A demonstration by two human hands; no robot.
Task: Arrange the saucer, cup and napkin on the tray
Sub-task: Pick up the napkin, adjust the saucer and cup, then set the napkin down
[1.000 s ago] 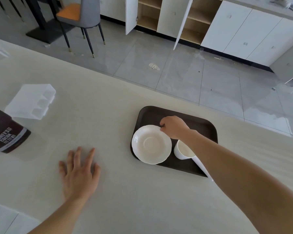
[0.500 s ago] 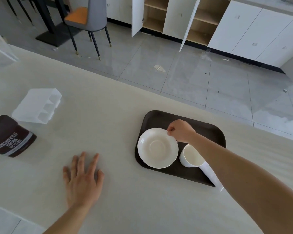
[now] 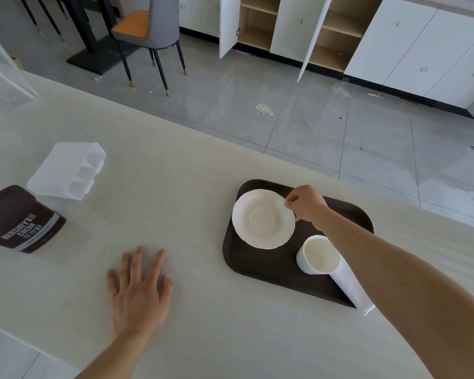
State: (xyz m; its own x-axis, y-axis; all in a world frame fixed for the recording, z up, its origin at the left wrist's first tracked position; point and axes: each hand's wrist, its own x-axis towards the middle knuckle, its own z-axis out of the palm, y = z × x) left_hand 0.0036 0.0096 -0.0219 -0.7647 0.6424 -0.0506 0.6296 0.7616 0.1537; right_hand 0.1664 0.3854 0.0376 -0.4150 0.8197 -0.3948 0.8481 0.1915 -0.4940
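Saucer (image 3: 263, 218), white and glossy with a scalloped rim and a shallow centre well, sits on the far left part of the dark, round-cornered tray (image 3: 260, 269), pinched at its right edge by the right hand (image 3: 307, 203), whose fingers are curled closed on the rim. Just nearer on the tray stands the plain white cup (image 3: 319, 255), upright and showing an empty interior, touching a rolled white napkin (image 3: 352, 289) that pokes past the tray's near edge; the right forearm crosses over part of both. The left hand (image 3: 138, 291) lies flat and spread on the pale, matte table (image 3: 175, 173), grasping nothing. Further left lie a dark brown pouch (image 3: 19, 218) reading "HERSHEY'S COCOA" and a translucent plastic compartment box (image 3: 67, 170). Beyond the table stand a grey chair (image 3: 153, 26) with an orange seat and white cabinets (image 3: 411, 42), two doors open.
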